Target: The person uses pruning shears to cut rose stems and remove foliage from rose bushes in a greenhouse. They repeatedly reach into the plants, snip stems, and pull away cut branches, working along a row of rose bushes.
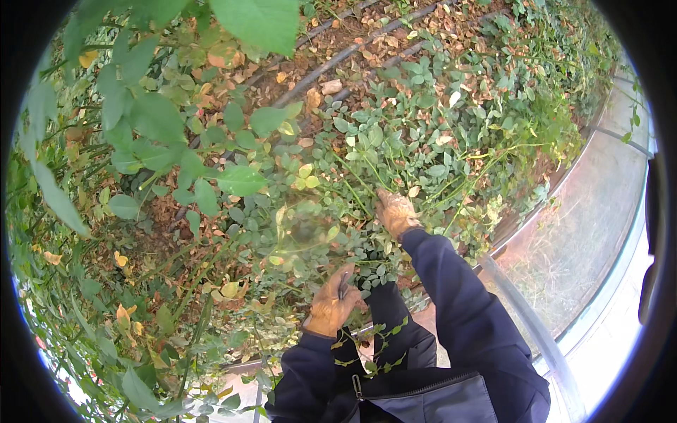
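My left hand [332,302], in a tan work glove, is low in the foliage in front of my legs. Its fingers and thumb close on a small dark tool [343,285]; most of it is hidden, so its kind is unclear. Further forward and to the right, my right hand [396,212] wears a similar soiled glove. Its fingers are curled among long green stems [355,174], which run up to the glove. Their lower ends are lost behind the hand and the leaves. Low leafy plants [378,137] surround both hands.
Dark irrigation pipes [322,69] cross the leaf-littered soil at the top. Large leaves [156,119] hang close to the camera at the left. A translucent sheet wall [576,227] curves along the right, beside a pale metal pole [529,322].
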Demonstrator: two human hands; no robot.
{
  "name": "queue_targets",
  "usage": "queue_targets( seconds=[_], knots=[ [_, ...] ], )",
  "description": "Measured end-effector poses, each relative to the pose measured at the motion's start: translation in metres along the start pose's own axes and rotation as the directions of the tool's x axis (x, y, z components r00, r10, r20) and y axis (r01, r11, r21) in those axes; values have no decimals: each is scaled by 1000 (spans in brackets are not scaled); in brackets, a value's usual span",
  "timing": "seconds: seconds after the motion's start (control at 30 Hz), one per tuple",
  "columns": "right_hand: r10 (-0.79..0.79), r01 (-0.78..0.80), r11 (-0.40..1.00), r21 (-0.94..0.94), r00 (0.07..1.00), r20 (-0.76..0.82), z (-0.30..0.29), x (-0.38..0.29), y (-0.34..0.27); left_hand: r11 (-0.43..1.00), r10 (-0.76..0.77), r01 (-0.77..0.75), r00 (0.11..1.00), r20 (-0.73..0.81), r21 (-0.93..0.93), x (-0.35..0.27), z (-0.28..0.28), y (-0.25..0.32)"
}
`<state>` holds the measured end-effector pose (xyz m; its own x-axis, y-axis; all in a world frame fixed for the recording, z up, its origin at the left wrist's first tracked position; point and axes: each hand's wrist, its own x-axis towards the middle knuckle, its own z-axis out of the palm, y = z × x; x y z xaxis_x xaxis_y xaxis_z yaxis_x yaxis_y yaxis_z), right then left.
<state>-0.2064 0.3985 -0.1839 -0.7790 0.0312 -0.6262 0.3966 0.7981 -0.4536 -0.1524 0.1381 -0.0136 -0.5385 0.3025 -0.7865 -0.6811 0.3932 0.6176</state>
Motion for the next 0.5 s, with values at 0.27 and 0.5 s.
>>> queue_targets(
  seconds=[0.27, 0.5],
  knots=[
    [321, -268, 921, 282, 934, -160, 37, 22, -18, 983, 95, -100, 995, 38, 155, 35, 17, 21],
    [68, 32, 908, 418, 973, -221, 38, -34, 15, 985, -163, 149, 971, 174, 91, 106, 35, 28]
  ],
)
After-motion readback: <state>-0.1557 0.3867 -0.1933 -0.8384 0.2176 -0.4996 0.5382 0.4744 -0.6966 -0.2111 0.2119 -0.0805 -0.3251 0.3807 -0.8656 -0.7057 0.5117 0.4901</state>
